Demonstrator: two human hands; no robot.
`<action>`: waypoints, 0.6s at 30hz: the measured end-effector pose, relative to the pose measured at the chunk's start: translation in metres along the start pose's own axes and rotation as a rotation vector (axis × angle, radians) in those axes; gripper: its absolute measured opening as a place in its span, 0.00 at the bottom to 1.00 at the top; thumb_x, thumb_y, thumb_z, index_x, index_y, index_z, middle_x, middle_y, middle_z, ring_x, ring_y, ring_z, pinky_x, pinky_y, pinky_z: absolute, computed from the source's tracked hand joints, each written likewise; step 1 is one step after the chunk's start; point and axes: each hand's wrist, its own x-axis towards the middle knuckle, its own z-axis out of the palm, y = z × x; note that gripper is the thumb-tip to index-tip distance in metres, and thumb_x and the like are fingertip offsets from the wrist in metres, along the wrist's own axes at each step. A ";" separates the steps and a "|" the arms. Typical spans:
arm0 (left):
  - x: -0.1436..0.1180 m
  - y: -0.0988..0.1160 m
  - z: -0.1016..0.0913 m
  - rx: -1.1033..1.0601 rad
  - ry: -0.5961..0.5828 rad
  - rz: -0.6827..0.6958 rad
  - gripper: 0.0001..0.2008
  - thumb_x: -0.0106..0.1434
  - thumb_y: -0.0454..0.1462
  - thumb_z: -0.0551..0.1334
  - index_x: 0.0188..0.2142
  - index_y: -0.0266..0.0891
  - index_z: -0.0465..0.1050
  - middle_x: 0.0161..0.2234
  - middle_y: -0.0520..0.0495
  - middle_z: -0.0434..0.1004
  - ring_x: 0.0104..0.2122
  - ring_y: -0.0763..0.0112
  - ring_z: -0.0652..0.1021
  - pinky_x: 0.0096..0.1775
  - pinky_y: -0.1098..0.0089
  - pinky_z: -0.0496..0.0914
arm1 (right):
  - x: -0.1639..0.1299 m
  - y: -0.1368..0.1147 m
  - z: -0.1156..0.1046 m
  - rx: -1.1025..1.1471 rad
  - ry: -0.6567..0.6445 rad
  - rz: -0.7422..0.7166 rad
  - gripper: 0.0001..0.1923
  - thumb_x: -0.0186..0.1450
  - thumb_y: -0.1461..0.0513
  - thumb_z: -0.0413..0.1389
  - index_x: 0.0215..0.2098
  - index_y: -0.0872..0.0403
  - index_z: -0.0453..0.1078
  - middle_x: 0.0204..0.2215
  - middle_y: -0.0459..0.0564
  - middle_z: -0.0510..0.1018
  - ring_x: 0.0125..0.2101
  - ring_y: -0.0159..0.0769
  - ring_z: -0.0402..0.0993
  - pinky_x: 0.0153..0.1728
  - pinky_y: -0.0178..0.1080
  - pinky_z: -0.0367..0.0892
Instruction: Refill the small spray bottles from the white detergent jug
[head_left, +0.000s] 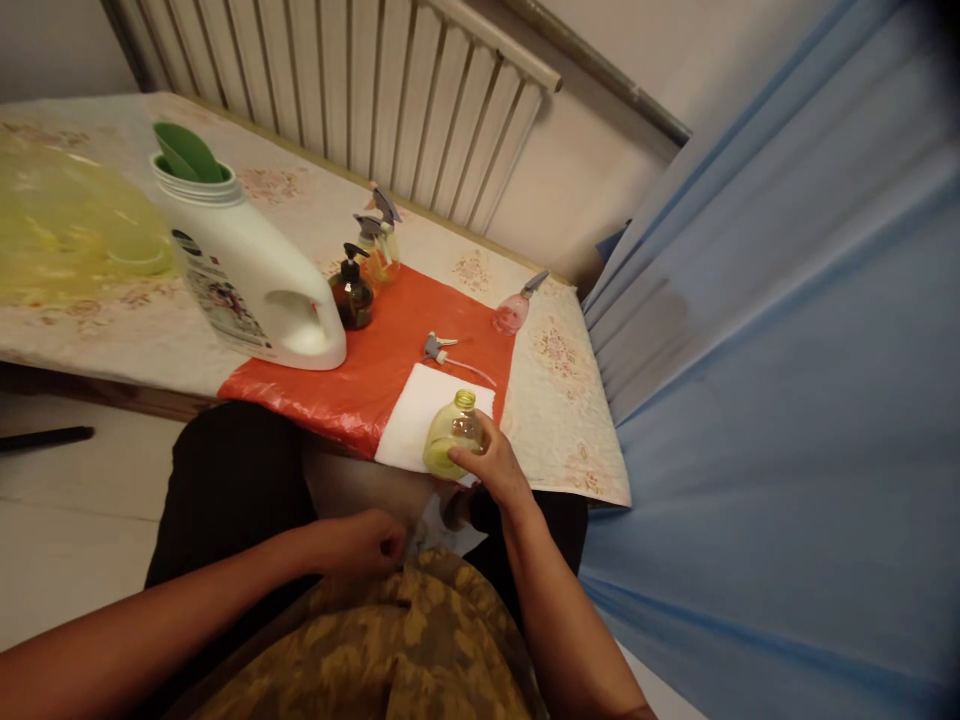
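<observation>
the yellow-green bottle point(450, 440) is in my right hand point(491, 460), as i view it through the head camera; the thumb lies across its front and the fingers wrap its right side, so the hand is closed only as far as the bottle's width allows. its neck is uncapped and points upward, and it stands over the white cloth point(405, 430) at the near edge of the bench point(604, 440); i cannot tell whether its base touches the cloth. my left hand point(367, 543) rests low near the lap, to the left of the bottle and nearer the body, well apart from it, the fingers curled into a loose fist; i cannot tell whether anything lies inside. just beyond the cloth, a detached spray head point(435, 349) lies on the red sheet point(337, 400), its tube trailing to the right. farther off stand a pink spray bottle point(512, 313), a dark pump bottle point(351, 298) and a large white jug point(262, 270) with a green scoop point(184, 155) in its mouth
</observation>
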 end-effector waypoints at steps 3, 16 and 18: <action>0.002 -0.003 0.003 -0.009 0.051 0.000 0.05 0.47 0.33 0.59 0.18 0.40 0.72 0.16 0.55 0.69 0.19 0.74 0.63 0.23 0.72 0.54 | 0.000 -0.004 0.003 -0.032 -0.018 0.000 0.34 0.50 0.59 0.66 0.55 0.52 0.66 0.47 0.49 0.76 0.48 0.43 0.72 0.51 0.45 0.66; -0.012 0.000 -0.010 -0.206 -0.065 0.063 0.04 0.44 0.35 0.69 0.23 0.44 0.80 0.19 0.53 0.78 0.16 0.69 0.72 0.17 0.73 0.59 | -0.004 -0.005 0.009 -0.035 -0.050 0.005 0.34 0.49 0.59 0.67 0.54 0.51 0.67 0.48 0.49 0.75 0.49 0.43 0.70 0.52 0.45 0.63; -0.011 -0.002 -0.004 -0.152 -0.076 0.051 0.03 0.44 0.35 0.69 0.22 0.44 0.79 0.18 0.53 0.77 0.15 0.71 0.70 0.17 0.73 0.57 | -0.006 -0.006 0.010 -0.030 -0.058 -0.001 0.34 0.49 0.59 0.67 0.54 0.51 0.66 0.48 0.49 0.75 0.49 0.43 0.70 0.52 0.45 0.63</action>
